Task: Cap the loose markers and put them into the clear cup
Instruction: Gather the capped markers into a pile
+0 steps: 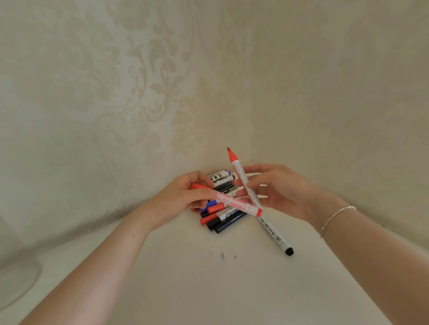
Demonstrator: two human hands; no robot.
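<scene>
- Clear cup: standing on the counter, nearest of all, well apart from and to the outer side of the left hand. Blurred and cut off by the frame edge; no marker visible inside.
- Progress, judged from this layout: early. Nothing seen delivered to the cup; capping in hand; most of the work outstanding.
- Black-ended marker: lying on the counter just below and nearer than the right hand, running diagonally, upper part hidden behind the hand and the held markers. Cap status not determinable.
- Marker pile: resting on the counter directly beneath and between both hands. Contains red, blue and black items, some apparently loose caps, some barrels. Exact count and cap status not readable.
- Left hand: fingers curled round a red-capped marker, held roughly level, cap end toward the left hand's outer side, far end reaching across to the right hand.
- Right hand: pinching an uncapped red marker, tilted up and away, bare tip topmost and exposed. Crosses over the left-held marker; contact at the crossing probable but not certain.
- Remaining, as judged: locate a matching cap for the uncapped red marker, press on, transfer both held markers to the cup, then repeat for the pile and the black-ended marker.
- Further markers: just beyond the left hand's fingertips, against the patterned wall.
</scene>
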